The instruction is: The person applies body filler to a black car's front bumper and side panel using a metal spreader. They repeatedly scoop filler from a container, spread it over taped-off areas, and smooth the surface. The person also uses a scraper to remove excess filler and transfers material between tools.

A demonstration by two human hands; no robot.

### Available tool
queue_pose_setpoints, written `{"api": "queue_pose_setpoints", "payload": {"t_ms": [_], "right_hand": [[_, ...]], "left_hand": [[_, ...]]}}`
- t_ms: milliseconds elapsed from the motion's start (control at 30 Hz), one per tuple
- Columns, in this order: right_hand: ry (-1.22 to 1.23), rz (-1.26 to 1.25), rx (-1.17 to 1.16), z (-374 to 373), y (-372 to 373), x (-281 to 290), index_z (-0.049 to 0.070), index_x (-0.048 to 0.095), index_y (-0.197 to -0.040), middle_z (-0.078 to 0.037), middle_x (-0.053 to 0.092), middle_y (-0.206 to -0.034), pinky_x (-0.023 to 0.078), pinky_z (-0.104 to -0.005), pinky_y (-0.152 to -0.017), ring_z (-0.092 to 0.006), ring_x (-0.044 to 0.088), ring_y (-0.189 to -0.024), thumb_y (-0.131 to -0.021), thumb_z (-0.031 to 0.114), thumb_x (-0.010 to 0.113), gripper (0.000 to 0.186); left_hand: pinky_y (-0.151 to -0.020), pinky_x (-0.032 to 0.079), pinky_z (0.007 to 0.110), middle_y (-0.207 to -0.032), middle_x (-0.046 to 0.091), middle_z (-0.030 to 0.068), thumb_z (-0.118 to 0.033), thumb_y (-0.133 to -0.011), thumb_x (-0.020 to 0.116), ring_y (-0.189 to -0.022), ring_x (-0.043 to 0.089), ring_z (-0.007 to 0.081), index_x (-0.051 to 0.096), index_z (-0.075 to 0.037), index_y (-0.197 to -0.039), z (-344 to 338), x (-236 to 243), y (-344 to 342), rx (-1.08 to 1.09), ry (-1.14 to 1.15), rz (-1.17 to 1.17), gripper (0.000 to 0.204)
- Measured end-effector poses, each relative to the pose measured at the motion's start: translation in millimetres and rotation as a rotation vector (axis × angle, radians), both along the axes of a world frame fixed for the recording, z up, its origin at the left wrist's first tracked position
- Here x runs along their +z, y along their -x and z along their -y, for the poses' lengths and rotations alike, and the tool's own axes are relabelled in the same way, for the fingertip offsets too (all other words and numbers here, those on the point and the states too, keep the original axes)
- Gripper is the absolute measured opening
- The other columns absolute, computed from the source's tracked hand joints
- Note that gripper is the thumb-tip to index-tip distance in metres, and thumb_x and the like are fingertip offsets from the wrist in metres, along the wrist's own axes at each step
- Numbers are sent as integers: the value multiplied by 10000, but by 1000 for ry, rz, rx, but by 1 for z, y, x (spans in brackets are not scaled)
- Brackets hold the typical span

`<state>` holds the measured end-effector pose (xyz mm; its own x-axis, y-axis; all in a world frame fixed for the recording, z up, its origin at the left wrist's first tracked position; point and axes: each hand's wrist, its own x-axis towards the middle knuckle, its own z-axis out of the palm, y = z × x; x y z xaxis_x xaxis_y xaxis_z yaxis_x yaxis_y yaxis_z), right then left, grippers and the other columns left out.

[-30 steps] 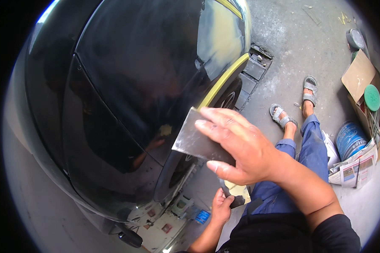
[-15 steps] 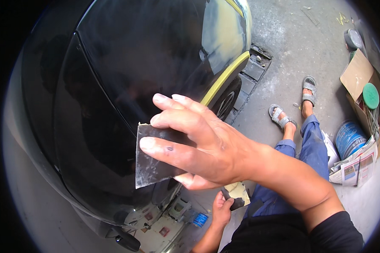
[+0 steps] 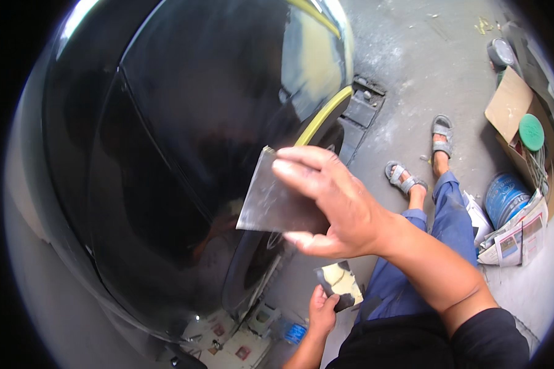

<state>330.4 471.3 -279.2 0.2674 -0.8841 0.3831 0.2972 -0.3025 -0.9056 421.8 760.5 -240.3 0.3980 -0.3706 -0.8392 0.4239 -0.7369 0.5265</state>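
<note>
Probably light, springy dark sheet (image 3: 271, 206) gripped by right hand (image 3: 346, 206), best held at palm-side edge; left hand (image 3: 322, 310) clasps smeared card (image 3: 342, 280)

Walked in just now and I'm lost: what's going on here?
A person stands beside a dark car. Their right hand holds a flat dark sheet up in front of it; whether the two touch isn't clear. The left hand, lower down, grips a small dark plate with what looks like pale yellow paste on it.

A blue can (image 3: 505, 198) touches newspapers (image 3: 535, 229); cardboard box (image 3: 509, 100) nearby
</note>
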Motion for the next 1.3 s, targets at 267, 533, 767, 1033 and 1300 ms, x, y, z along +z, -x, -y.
{"api": "queue_pose_setpoints", "payload": {"t_ms": [267,533,767,1033,1300], "right_hand": [[-31,-341,-220,51,42,-23,2,441,-1293,-212,490,-1289,365,-416,-1026,-373,466,-1208,-788,143,679,575],[3,-255,-259,99,25,-33,80,495,-1260,-165,594,-1154,363,-483,-1024,-401,514,-1127,-832,100,591,439],[39,-231,-316,121,17,-38,142,522,-1249,-112,603,-1183,395,-477,-990,-369,454,-1224,-846,115,578,407],[103,-182,-330,117,4,-44,128,546,-1231,-102,620,-1109,446,-444,-905,-313,540,-1109,-786,59,610,455],[105,-195,-357,132,5,-41,103,539,-1234,-110,608,-1107,423,-436,-915,-302,528,-1121,-784,48,602,457]], "left_hand": [[-946,420,304,-1156,597,121,87,-809,478,-1055,585,193,480,32,-1180,7,2,4,21,20,30,375],[-952,415,308,-1163,593,128,101,-802,470,-1062,582,200,479,38,-1183,9,2,3,27,22,24,385],[-951,416,308,-1154,596,127,108,-800,468,-1057,582,197,483,32,-1180,13,1,5,39,25,33,388],[-955,415,311,-1165,588,129,104,-806,469,-1066,578,199,477,32,-1182,20,1,10,43,15,15,382],[-957,414,311,-1161,589,129,104,-808,471,-1063,579,201,473,33,-1182,30,-1,13,44,21,9,381]]}}
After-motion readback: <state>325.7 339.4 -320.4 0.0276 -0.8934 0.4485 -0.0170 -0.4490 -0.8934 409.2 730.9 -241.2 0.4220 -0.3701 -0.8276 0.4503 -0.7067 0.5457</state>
